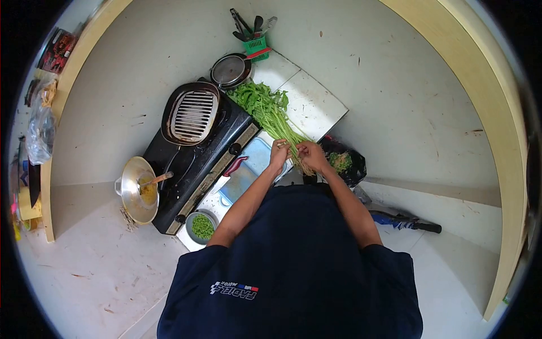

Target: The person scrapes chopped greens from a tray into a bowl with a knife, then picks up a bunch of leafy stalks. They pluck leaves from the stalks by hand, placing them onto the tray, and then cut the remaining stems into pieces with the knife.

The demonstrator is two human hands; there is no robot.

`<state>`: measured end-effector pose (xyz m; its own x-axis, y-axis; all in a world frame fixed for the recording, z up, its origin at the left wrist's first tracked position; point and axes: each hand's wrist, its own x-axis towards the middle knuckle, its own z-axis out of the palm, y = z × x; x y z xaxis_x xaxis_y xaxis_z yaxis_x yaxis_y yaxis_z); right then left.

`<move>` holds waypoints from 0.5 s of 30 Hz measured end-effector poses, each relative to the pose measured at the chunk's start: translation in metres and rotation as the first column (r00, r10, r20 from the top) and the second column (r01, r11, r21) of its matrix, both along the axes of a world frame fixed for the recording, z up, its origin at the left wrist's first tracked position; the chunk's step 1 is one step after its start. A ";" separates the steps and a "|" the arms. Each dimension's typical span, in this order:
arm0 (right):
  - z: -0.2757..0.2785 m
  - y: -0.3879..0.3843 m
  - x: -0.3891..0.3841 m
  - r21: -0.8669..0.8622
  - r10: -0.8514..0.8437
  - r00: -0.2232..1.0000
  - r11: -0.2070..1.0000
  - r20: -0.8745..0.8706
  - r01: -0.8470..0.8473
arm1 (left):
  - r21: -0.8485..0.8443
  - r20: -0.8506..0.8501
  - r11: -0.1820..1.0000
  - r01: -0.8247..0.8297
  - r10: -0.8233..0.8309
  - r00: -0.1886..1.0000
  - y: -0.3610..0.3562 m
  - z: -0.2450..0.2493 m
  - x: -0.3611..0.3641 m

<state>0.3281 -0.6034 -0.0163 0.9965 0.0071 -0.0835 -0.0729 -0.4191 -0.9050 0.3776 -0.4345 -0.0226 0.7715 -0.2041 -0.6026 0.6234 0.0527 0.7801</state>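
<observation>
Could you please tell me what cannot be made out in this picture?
All head view:
Exact grip on the stems: hidden by the left hand and right hand.
Part of the blue tray-like item: hidden by the left forearm.
Stove top under the grill pan: hidden by it.
Print on the dark red package: too small.

Green stems [280, 123] partly hidden behind left hand [280, 151], dark shirt [293, 248] cut off below

Left grip [280, 152], right grip [310, 155] on greens [274, 117], black stove [186, 175]
</observation>
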 end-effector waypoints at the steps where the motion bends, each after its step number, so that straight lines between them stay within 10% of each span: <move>1: 0.001 -0.001 0.000 0.034 0.010 1.000 0.999 -0.012 -0.009 | -0.012 -0.002 1.000 -0.011 0.011 1.000 0.000 -0.001 0.000; 15: 0.015 -0.026 0.004 0.368 0.144 0.968 0.928 -0.204 -0.061 | 0.025 0.000 0.977 -0.210 0.210 0.978 -0.019 0.017 0.002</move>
